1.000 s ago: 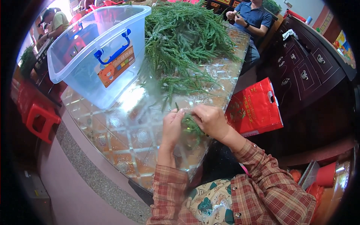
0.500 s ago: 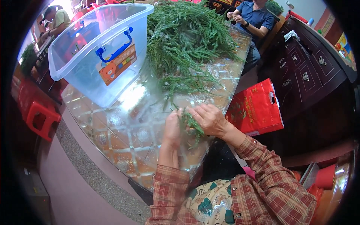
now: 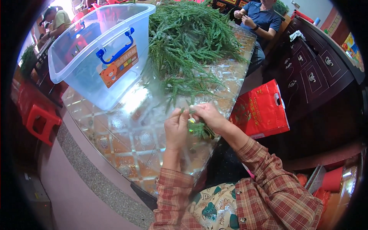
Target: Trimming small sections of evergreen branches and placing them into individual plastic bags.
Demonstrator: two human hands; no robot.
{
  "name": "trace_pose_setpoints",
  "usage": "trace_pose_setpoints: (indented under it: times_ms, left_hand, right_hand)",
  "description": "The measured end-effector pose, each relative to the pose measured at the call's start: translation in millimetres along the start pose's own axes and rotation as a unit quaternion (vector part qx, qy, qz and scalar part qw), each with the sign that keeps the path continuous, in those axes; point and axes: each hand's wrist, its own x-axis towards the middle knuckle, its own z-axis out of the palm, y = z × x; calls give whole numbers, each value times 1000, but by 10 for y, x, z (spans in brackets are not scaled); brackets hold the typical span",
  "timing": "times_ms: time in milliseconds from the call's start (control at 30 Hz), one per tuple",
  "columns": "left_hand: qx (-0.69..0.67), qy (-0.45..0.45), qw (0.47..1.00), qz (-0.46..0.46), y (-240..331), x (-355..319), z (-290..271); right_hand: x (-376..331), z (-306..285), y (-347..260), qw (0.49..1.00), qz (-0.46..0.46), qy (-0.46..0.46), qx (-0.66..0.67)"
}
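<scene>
Over the near part of the table, my left hand pinches a small green needle sprig between thumb and fingertips. Right beside it, my right hand is closed in a pinch at the same sprig, its fingertips nearly touching the left ones. Beneath the hands lies more green needle foliage, with small yellow and dark bits by it that I cannot make out. A large heap of green needle branches covers the far part of the table, its nearest tips reaching close to my fingers.
A clear plastic bin with blue handles stands on the left of the patterned table. At the right edge is a red bag, before dark drawers. A red stool stands left. Another person sits far right.
My fingertips have drawn together into a pinch, and the right hand has turned and moved slightly left. The larger sprig between my hands now sits lower, beneath them.
</scene>
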Motion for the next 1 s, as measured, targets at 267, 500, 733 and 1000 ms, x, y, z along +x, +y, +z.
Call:
trace_pose_setpoints:
  times_ms: [267, 500, 733, 1000]
  left_hand:
    - [-157, 100, 979, -78, -49, 44, -5]
    - [-136, 112, 980, -93, -61, 41, 24]
    - [-19, 86, 995, -41, -61, 15, 48]
    - [40, 48, 998, 7, 24, 19, -68]
  right_hand:
    - [-202, 118, -121, 822, -298, 173, -454]
    - [-130, 210, -156, 710, -373, 221, -555]
    - [-28, 223, 38, 677, -371, 203, -602]
    - [14, -47, -76, 817, -352, 18, -456]
